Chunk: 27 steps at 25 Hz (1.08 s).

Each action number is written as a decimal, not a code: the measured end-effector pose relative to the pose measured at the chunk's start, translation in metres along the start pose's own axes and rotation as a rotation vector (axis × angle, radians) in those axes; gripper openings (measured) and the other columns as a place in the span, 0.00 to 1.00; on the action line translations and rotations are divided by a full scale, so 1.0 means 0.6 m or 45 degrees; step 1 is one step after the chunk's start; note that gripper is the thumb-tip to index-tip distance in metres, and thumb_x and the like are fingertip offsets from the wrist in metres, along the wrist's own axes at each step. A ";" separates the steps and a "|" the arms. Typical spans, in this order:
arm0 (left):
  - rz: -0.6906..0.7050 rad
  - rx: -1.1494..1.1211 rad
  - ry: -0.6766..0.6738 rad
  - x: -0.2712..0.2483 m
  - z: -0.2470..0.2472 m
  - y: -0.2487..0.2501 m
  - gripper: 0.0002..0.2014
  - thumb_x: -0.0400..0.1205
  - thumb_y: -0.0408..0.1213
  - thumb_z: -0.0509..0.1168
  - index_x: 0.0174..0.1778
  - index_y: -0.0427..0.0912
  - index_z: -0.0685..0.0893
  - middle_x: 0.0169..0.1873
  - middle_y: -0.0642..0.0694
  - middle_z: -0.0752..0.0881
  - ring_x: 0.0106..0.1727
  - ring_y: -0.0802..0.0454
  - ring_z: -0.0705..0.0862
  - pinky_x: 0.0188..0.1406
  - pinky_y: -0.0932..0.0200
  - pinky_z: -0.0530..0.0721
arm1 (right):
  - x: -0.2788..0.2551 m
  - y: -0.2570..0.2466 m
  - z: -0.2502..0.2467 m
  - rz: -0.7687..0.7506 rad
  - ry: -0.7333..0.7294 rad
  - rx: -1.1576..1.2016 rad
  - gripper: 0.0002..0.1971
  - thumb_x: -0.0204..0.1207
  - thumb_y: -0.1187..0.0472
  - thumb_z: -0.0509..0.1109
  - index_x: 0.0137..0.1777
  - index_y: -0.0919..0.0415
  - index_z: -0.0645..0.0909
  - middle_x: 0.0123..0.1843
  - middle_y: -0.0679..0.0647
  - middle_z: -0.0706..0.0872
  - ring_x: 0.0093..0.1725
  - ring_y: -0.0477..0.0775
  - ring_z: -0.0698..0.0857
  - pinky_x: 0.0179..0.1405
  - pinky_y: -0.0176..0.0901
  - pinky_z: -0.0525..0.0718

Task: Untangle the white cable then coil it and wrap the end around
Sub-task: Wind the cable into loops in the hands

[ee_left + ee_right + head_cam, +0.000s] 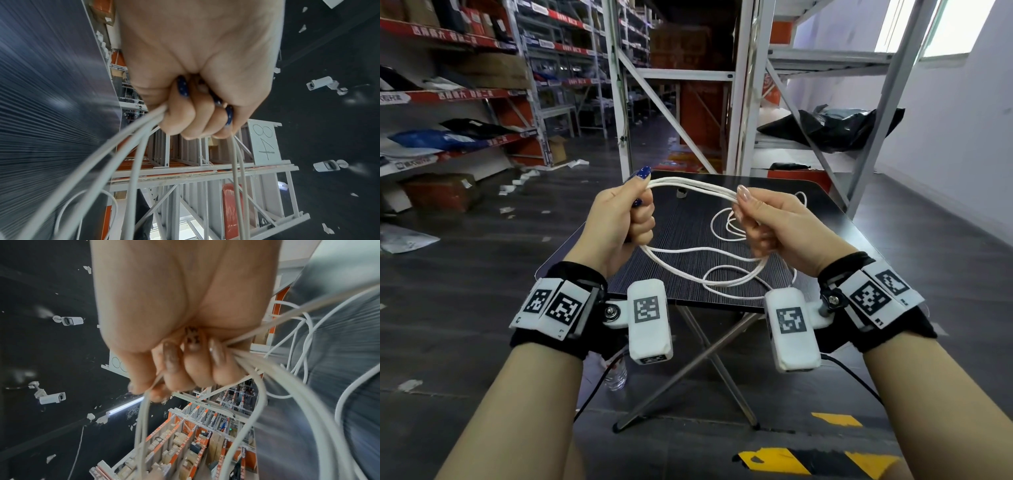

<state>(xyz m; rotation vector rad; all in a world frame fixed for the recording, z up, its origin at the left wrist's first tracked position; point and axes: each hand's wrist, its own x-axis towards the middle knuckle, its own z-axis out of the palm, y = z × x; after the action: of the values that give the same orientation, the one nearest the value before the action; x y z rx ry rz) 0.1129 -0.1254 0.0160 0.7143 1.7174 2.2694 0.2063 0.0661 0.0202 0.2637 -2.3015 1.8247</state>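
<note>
Starting at the far left, shelves (458,92) with red edge strips and stacked parcels are seen along an aisle, with paper scraps lying on the dark floor (482,260). The left hand (625,214) is held above the near left part of the table (688,226); its fingers (180,120) are curled tight round several strands of the cable (695,255), and the thumb is pressed on the strands where they leave the fist at the top. From that fist the strands are carried across in two bundles, an upper arc and a lower sagging arc, so that a coil is formed in the air between the hands. The coil's right side is gripped by the right hand (774,226), whose fingers (197,369) are closed round the bunched strands, the thumb laid over the upper bundle. Loose loops of the cable are left lying on the table beneath and beyond the right hand, and a further loop is draped near the table's near edge. A small dark round object (681,192), too small to be identified, is seen on the table's far side. Behind the table a white metal rack (774,85) is placed, with a black bag (835,130) on one of its shelves at the right.
</note>
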 end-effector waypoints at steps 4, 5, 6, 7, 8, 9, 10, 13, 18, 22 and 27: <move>-0.094 -0.074 0.024 0.004 -0.008 -0.007 0.20 0.86 0.44 0.54 0.27 0.46 0.63 0.14 0.57 0.60 0.15 0.62 0.56 0.13 0.68 0.53 | 0.004 -0.008 0.004 0.024 0.029 0.229 0.16 0.82 0.60 0.60 0.31 0.57 0.77 0.21 0.45 0.61 0.20 0.42 0.58 0.21 0.35 0.54; -0.124 -0.070 0.010 0.005 -0.009 -0.008 0.20 0.86 0.45 0.54 0.26 0.46 0.64 0.14 0.57 0.60 0.14 0.62 0.56 0.13 0.68 0.53 | 0.004 -0.008 0.006 0.004 0.051 0.313 0.14 0.82 0.61 0.59 0.34 0.60 0.77 0.21 0.45 0.62 0.20 0.41 0.58 0.20 0.33 0.54; -0.155 -0.063 -0.012 0.006 -0.008 -0.010 0.21 0.86 0.44 0.54 0.26 0.46 0.63 0.14 0.57 0.59 0.14 0.62 0.56 0.13 0.68 0.52 | 0.005 -0.009 0.008 -0.020 0.084 0.392 0.13 0.83 0.62 0.57 0.37 0.62 0.76 0.20 0.44 0.62 0.19 0.40 0.58 0.19 0.31 0.55; -0.185 -0.057 -0.034 0.007 -0.007 -0.012 0.21 0.86 0.44 0.53 0.26 0.46 0.63 0.14 0.57 0.59 0.14 0.62 0.56 0.13 0.68 0.52 | 0.005 -0.009 0.011 -0.041 0.120 0.461 0.12 0.83 0.62 0.57 0.39 0.63 0.75 0.20 0.43 0.62 0.19 0.40 0.58 0.17 0.30 0.55; -0.214 -0.061 -0.049 0.007 -0.006 -0.015 0.21 0.86 0.44 0.53 0.26 0.46 0.63 0.14 0.57 0.59 0.14 0.63 0.56 0.13 0.69 0.52 | 0.004 -0.010 0.014 -0.057 0.148 0.509 0.12 0.83 0.62 0.57 0.40 0.63 0.75 0.20 0.43 0.62 0.19 0.40 0.58 0.16 0.29 0.55; -0.239 -0.082 -0.056 0.008 -0.005 -0.018 0.21 0.86 0.44 0.52 0.26 0.46 0.63 0.14 0.57 0.59 0.13 0.63 0.56 0.12 0.69 0.52 | 0.004 -0.012 0.017 -0.064 0.158 0.543 0.11 0.83 0.61 0.59 0.41 0.63 0.76 0.21 0.43 0.62 0.20 0.40 0.58 0.16 0.29 0.55; -0.264 -0.121 -0.054 0.010 -0.005 -0.021 0.20 0.86 0.44 0.52 0.26 0.46 0.63 0.14 0.57 0.59 0.13 0.63 0.56 0.11 0.69 0.51 | 0.003 -0.015 0.019 -0.063 0.139 0.572 0.08 0.81 0.61 0.61 0.43 0.64 0.78 0.23 0.44 0.62 0.21 0.40 0.59 0.17 0.29 0.55; -0.323 -0.249 -0.033 0.015 -0.006 -0.027 0.20 0.86 0.45 0.52 0.27 0.47 0.63 0.13 0.57 0.60 0.12 0.63 0.56 0.11 0.70 0.50 | 0.000 -0.021 0.023 -0.045 -0.021 0.700 0.11 0.74 0.65 0.64 0.54 0.66 0.80 0.27 0.47 0.68 0.24 0.40 0.64 0.19 0.28 0.62; -0.393 -0.303 -0.040 0.017 -0.001 -0.030 0.20 0.86 0.46 0.52 0.27 0.47 0.62 0.13 0.57 0.60 0.11 0.63 0.56 0.08 0.70 0.51 | 0.004 -0.019 0.020 -0.062 -0.109 0.884 0.15 0.81 0.64 0.54 0.62 0.70 0.74 0.30 0.47 0.73 0.27 0.39 0.66 0.21 0.27 0.68; -0.464 -0.524 -0.124 0.015 0.002 -0.034 0.21 0.84 0.45 0.54 0.23 0.46 0.68 0.14 0.55 0.62 0.11 0.62 0.59 0.10 0.72 0.53 | 0.008 -0.018 0.017 -0.070 -0.040 0.863 0.14 0.82 0.66 0.52 0.60 0.69 0.75 0.28 0.47 0.74 0.23 0.38 0.66 0.18 0.25 0.65; -0.325 -0.980 -0.137 -0.008 0.027 -0.043 0.11 0.75 0.43 0.62 0.28 0.45 0.75 0.17 0.55 0.72 0.33 0.57 0.83 0.46 0.57 0.86 | 0.019 -0.013 0.003 -0.147 0.186 0.995 0.13 0.82 0.68 0.52 0.59 0.64 0.76 0.27 0.46 0.72 0.19 0.38 0.62 0.15 0.27 0.56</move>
<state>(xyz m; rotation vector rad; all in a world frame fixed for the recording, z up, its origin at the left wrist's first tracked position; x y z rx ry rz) 0.1219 -0.1063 -0.0064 0.4000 0.7153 2.3709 0.1971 0.0625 0.0299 0.3414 -1.3512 2.4876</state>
